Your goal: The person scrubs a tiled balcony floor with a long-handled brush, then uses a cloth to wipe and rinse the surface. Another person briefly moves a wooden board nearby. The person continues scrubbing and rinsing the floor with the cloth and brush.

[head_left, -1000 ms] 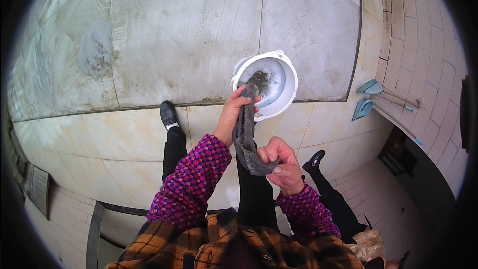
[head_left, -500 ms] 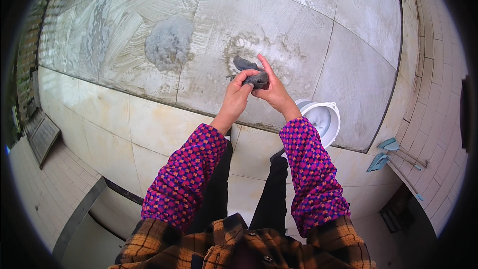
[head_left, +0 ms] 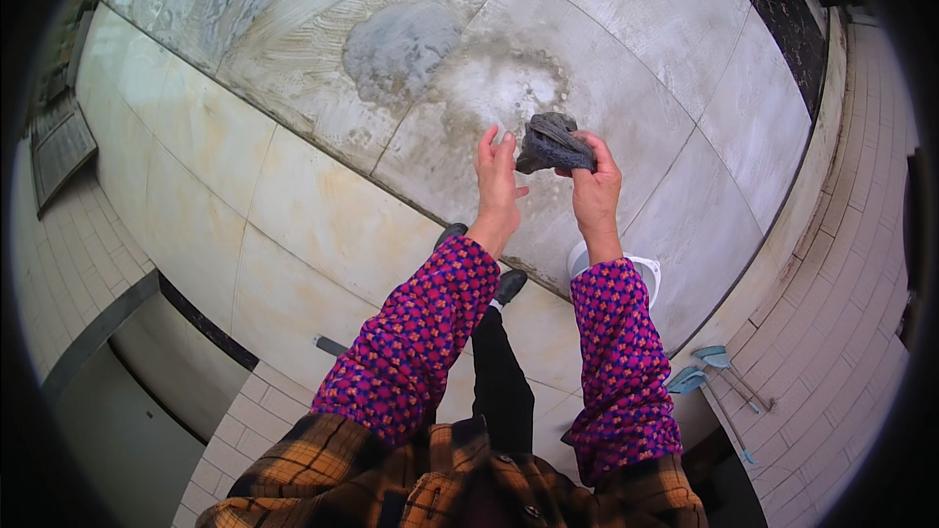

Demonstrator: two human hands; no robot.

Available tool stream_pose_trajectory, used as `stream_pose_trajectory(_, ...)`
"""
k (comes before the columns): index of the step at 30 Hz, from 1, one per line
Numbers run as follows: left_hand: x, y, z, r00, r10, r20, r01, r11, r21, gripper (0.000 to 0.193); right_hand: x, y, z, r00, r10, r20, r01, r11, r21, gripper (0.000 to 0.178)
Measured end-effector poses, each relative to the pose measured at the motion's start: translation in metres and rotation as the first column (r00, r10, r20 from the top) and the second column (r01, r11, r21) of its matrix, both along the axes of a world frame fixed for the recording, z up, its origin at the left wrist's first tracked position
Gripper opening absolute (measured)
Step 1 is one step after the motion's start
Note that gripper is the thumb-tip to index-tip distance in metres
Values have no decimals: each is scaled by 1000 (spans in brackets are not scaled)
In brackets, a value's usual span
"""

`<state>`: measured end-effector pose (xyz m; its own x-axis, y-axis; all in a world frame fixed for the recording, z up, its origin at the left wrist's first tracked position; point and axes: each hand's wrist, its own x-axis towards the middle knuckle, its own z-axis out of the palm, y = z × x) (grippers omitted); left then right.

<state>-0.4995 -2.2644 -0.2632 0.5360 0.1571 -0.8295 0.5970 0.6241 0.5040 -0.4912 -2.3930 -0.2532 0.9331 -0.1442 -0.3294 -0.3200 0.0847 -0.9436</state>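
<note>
My right hand [head_left: 597, 191] grips a dark grey cloth [head_left: 550, 144], bunched up and held above the pale tiled surface. Its thumb lies along the near side and the other fingers go partly out of sight behind the folds. Just to the left, my left hand [head_left: 497, 184] has its fingers apart and holds nothing; a small gap parts it from the cloth. Beyond both hands, a wet whitish patch with a dirty rim [head_left: 509, 88] marks the tiles. A grey, wet-looking patch [head_left: 401, 49] spreads farther left.
A white bucket [head_left: 653, 279] stands beneath my right forearm, mostly covered by the sleeve. Two blue-headed long-handled tools [head_left: 712, 357] lie at the lower right. A step edge [head_left: 323, 149] runs between the dirty tiles and the cleaner ones near my feet. A dark framed panel [head_left: 63, 156] is at far left.
Both hands were together on the bunched cloth; now the left has let go and the cloth is in the right hand alone. The view has turned, and my feet show differently.
</note>
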Motion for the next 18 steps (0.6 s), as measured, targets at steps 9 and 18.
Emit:
stream_pose_trajectory(9,-14,17,-13,988,29,155,67,815,-576,71,-79,60,48,906,390,166,-177,704,-688,37)
stream_pose_trajectory(18,-3,78,-49,953,245,181,-94,803,-588,23,-18,133,13,906,328,267,-23,669,-743,22)
